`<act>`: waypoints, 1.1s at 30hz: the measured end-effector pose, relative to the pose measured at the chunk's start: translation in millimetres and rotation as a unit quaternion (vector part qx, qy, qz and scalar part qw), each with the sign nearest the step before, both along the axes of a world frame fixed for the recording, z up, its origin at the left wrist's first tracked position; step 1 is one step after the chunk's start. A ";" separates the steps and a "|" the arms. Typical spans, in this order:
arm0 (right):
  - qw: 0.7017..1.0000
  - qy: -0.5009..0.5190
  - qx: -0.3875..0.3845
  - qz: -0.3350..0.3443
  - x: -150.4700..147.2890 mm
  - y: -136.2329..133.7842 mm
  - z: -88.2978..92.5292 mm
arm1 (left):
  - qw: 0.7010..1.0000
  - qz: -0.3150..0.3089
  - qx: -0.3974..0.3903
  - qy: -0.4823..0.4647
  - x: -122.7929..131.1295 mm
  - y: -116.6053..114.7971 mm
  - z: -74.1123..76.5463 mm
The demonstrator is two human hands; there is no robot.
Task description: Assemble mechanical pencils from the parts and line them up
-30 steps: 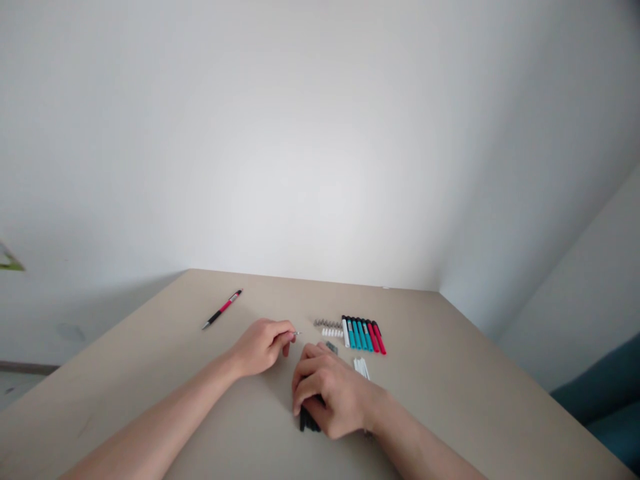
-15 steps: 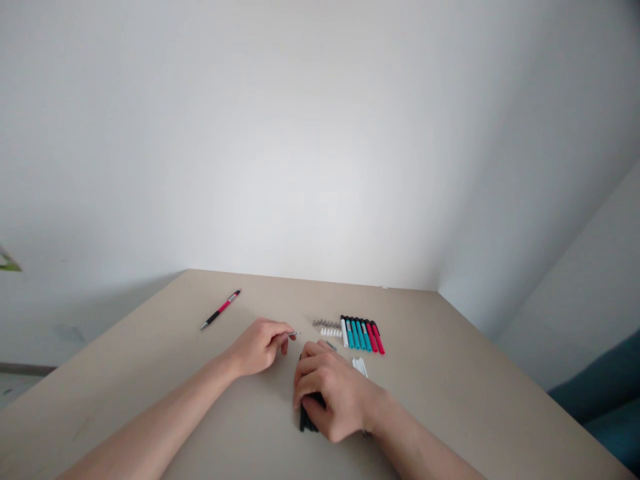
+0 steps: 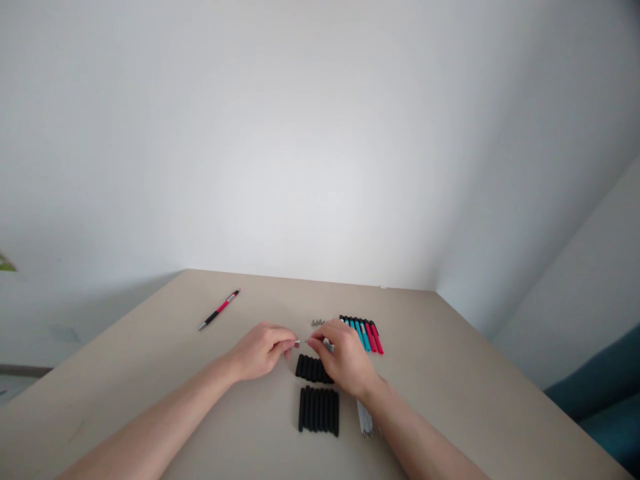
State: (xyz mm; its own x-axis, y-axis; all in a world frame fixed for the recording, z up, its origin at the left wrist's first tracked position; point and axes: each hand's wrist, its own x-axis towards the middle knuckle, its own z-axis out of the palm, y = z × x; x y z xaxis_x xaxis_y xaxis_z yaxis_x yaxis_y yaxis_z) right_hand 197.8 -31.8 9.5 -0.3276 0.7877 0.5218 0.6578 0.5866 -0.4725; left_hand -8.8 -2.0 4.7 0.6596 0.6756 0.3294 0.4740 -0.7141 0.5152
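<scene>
In the middle of the table my left hand [image 3: 265, 348] pinches a slim white piece with a thin tip [image 3: 299, 342], which looks like a pen refill; most of it is hidden by the fingers. My right hand [image 3: 345, 353] meets it from the right, thumb and fingertips closed at the thin end. What those fingertips hold is too small to make out. Below the right hand lie a row of short black grip tubes [image 3: 310, 368] and a row of longer black pen barrels [image 3: 319, 409]. White pen refills [image 3: 365, 420] lie partly under the right wrist.
Behind my right hand are coloured pen barrels [image 3: 369, 337] in teal and red, and a few springs [image 3: 317, 323]. A whole red-and-black pen [image 3: 219, 310] lies at the table's left. A wall rises behind the table [image 3: 240, 427].
My right hand has lifted off the black pieces and moved up to meet the left fingertips, uncovering both black rows. The left hand keeps its pinch, slightly lower.
</scene>
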 end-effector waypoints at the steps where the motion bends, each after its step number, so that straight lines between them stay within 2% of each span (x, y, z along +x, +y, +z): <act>1: 1.000 0.001 0.004 -0.007 4.6 1.7 1.2 | 1.000 0.007 -0.001 -0.003 -0.5 0.6 -0.3; 4: 1.000 -0.014 0.010 -0.025 23.4 8.4 6.2 | 0.999 0.029 0.001 -0.017 -2.0 2.6 -1.9; 7: 0.997 -0.060 -0.014 -0.045 41.6 15.4 8.5 | 0.999 0.048 -0.001 -0.023 -2.9 3.9 -3.8; 11: 0.991 -0.118 -0.044 -0.044 53.4 20.1 7.1 | 0.999 0.048 -0.003 -0.023 -3.1 4.1 -4.3; 20: 0.978 -0.190 -0.082 -0.020 61.3 17.3 12.3 | 0.999 0.047 -0.010 -0.017 -2.0 3.0 -1.6; 33: 0.971 -0.216 -0.092 -0.043 55.4 16.7 9.1 | 0.999 0.040 -0.003 -0.023 -2.6 3.4 -4.1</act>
State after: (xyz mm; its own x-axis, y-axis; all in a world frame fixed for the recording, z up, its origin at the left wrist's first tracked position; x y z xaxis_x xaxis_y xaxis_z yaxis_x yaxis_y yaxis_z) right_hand 253.2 -15.1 18.7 -0.4136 0.8888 0.1975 0.8607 0.4524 -0.2333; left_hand -11.4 1.4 0.5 0.5876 0.7280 0.3531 0.5061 -0.6712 0.5416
